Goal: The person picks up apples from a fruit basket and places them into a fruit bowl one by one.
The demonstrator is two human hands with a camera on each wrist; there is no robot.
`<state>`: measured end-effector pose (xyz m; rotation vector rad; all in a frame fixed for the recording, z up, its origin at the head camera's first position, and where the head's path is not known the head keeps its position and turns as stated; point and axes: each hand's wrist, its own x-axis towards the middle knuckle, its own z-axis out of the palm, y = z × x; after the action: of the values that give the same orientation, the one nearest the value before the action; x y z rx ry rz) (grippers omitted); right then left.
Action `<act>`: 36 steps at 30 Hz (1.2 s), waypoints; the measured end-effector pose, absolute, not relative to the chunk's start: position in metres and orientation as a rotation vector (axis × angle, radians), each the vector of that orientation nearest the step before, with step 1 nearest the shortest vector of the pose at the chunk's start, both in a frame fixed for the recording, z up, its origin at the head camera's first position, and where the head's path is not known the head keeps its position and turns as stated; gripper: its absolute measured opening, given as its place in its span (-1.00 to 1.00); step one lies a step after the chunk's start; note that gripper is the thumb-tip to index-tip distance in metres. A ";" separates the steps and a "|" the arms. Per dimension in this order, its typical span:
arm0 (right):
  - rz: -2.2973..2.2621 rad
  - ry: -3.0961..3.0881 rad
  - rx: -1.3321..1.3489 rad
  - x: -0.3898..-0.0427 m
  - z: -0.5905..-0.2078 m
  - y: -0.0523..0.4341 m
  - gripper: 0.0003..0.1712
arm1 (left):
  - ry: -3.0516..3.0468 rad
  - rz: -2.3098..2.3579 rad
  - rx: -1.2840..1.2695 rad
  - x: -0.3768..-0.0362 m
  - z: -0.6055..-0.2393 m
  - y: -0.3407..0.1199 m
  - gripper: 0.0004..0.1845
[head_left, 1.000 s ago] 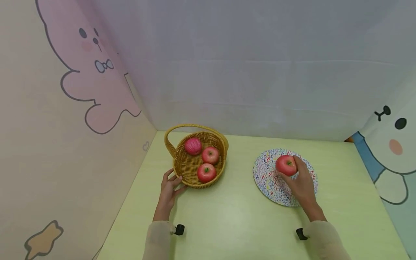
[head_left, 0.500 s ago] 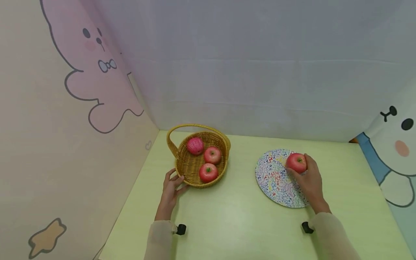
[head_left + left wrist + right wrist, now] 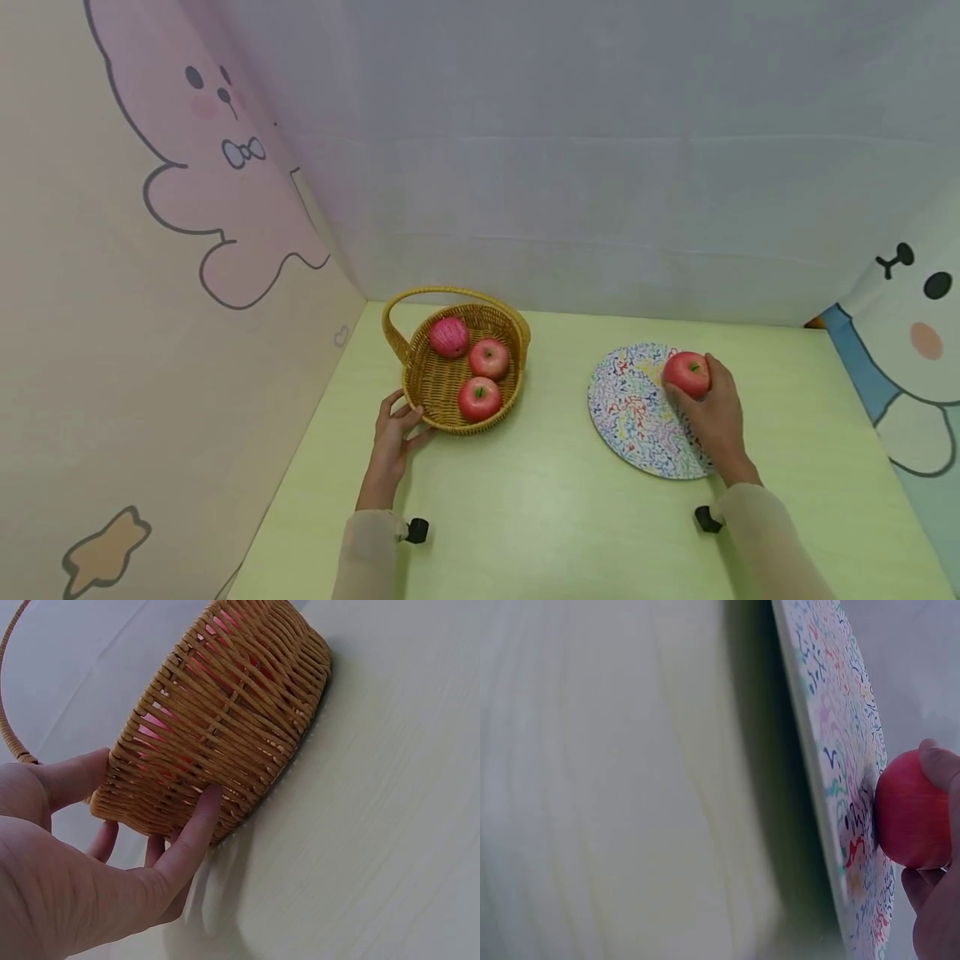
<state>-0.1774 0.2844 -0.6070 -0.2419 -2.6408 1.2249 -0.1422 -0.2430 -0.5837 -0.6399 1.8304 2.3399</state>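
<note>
The right hand (image 3: pixel 716 412) holds a red apple (image 3: pixel 687 375) between its thumb and fingers, at the far right part of a round scribble-patterned board (image 3: pixel 633 425). In the right wrist view the apple seems to touch the board, but I can't be sure. The left hand (image 3: pixel 392 437) has a fingertip on the rim of a wicker basket (image 3: pixel 431 392) and its thumb on the outer side. The basket sits near the far left corner of the tabletop (image 3: pixel 540 492), with two more apples (image 3: pixel 480 399) and a pink, lined fruit (image 3: pixel 449 337) inside. Here is what could go wrong: the apple is round and close to the board's edge, so a loose grip or a bump might let it roll off. A dark gap shows under the board's edge, so pushing hard there might tip it. The apple's stem (image 3: pixel 695 367) points mostly up, leaning a little right. The apple is nearly ball-shaped, so I see no clear long way.
</note>
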 end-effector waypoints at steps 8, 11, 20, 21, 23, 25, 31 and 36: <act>1.217 -2.667 -0.238 -0.178 -0.606 0.286 0.07 | 1.821 2.340 -0.652 -0.145 -0.587 -0.243 -0.29; 1.213 -2.664 -0.229 -0.176 -0.607 0.288 0.07 | 1.825 2.328 -0.627 -0.145 -0.588 -0.241 -0.28; 1.224 -2.649 -0.196 -0.175 -0.609 0.287 0.08 | 1.817 2.343 -0.639 -0.143 -0.585 -0.243 -0.28; 1.216 -2.645 -0.193 -0.175 -0.609 0.287 0.08 | 1.818 2.344 -0.638 -0.143 -0.584 -0.243 -0.28; 1.210 -2.629 -0.183 -0.175 -0.608 0.287 0.08 | 1.820 2.342 -0.640 -0.143 -0.583 -0.242 -0.29; 1.207 -2.614 -0.172 -0.175 -0.608 0.287 0.08 | 1.821 2.339 -0.643 -0.143 -0.583 -0.243 -0.29; 1.202 -2.568 -0.160 -0.172 -0.604 0.286 0.06 | 1.805 2.351 -0.640 -0.143 -0.584 -0.243 -0.28; 1.206 -2.553 -0.233 -0.169 -0.597 0.285 0.05 | 1.799 2.355 -0.645 -0.143 -0.584 -0.243 -0.30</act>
<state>-0.1688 0.2848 -0.5973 -0.2326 -2.5526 1.2058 -0.1429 -0.2432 -0.5842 -0.6450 1.7995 2.3553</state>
